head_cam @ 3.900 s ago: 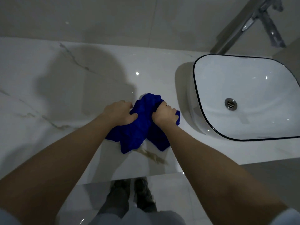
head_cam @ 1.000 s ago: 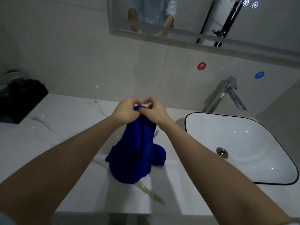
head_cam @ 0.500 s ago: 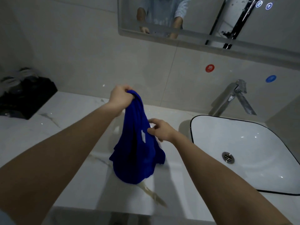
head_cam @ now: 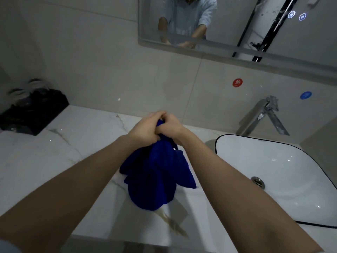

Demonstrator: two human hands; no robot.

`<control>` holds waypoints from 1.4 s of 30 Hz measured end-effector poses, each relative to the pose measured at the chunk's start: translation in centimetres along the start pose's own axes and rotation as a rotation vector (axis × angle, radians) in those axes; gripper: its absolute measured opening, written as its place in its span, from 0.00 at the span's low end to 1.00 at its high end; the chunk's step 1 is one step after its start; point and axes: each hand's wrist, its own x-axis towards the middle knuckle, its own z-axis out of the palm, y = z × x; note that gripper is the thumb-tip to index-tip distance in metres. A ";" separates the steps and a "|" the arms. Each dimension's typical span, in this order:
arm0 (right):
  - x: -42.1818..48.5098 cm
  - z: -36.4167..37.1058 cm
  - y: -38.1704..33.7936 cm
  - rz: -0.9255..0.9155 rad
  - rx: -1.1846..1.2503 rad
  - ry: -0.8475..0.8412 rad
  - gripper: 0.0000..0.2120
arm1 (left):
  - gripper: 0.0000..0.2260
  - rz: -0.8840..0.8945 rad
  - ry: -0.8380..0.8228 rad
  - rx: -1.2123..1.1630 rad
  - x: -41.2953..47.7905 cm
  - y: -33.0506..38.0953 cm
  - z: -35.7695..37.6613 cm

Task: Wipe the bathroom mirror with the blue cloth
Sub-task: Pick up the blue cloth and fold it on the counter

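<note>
Blue cloth [head_cam: 155,176] hangs, top hidden where left hand [head_cam: 145,129] and right hand [head_cam: 174,127] fingers grip.

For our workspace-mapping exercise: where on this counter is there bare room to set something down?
Widest bare patch: marble countertop between the black tray and the hanging blue cloth. A narrower strip follows the wall from the cloth to the faucet. Crowded: the tray's corner, and the right, filled by the basin.

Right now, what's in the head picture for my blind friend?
The left hand and right hand grip the top of a blue cloth over a marble counter. A sink and tap sit to the right; the mirror hangs above.
</note>
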 end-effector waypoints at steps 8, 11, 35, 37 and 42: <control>-1.5 -2.3 2.0 0.068 -0.134 -0.041 0.17 | 0.13 -0.100 0.174 -0.011 -0.5 -0.5 -1.6; -1.8 -1.4 2.8 0.061 -0.046 0.083 0.08 | 0.12 -0.089 0.059 0.075 -0.5 -0.1 -1.2; -3.1 1.7 7.1 0.253 -0.011 0.014 0.03 | 0.12 -0.148 0.425 -0.569 -0.2 0.2 -6.3; -2.6 1.7 7.2 0.230 0.079 0.190 0.04 | 0.12 -0.196 0.458 -0.541 -0.3 -1.1 -6.6; -2.2 1.2 7.4 0.156 0.019 0.302 0.04 | 0.09 -0.299 0.266 -0.468 -1.7 -4.8 -6.4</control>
